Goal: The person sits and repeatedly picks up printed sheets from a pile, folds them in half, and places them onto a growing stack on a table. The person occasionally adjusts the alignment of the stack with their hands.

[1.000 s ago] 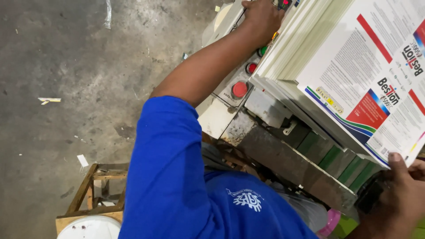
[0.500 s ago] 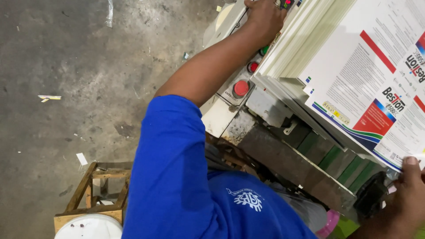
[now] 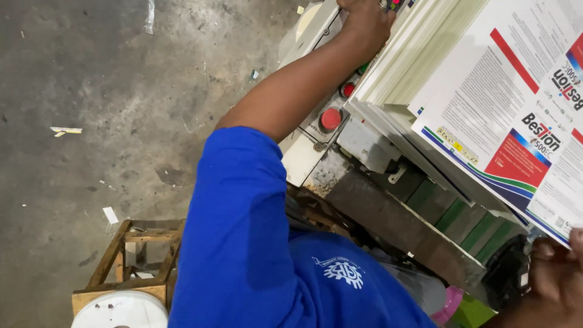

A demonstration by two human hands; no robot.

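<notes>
Grey and cream sheet-fed printing machine (image 3: 388,200) fills the right half of the view, its control panel running along the near left edge. A tall stack of white sheets (image 3: 407,67) sits at the machine's top edge, and the large printed paper sheet with red, blue and green bands (image 3: 516,115) lies flat on top, its lower right corner reaching the right hand. Judgement: the sheet is laid on the pile but not yet released, so squaring it up appears unfinished; the machine looks stopped, though that cannot be confirmed. Blue short-sleeved shirt (image 3: 243,243) covers the foreground. Wooden stool frame (image 3: 124,261) stands on the concrete floor at lower left, with a round white lid (image 3: 118,310) in front of it. Left hand (image 3: 364,21) rests closed-fingered over the small buttons at the panel's top end; what it presses is hidden. Right hand (image 3: 555,279) sits at the sheet's corner, fingers curled; actual pinch cannot be told. Round red push button (image 3: 331,118) is untouched mid-panel.
</notes>
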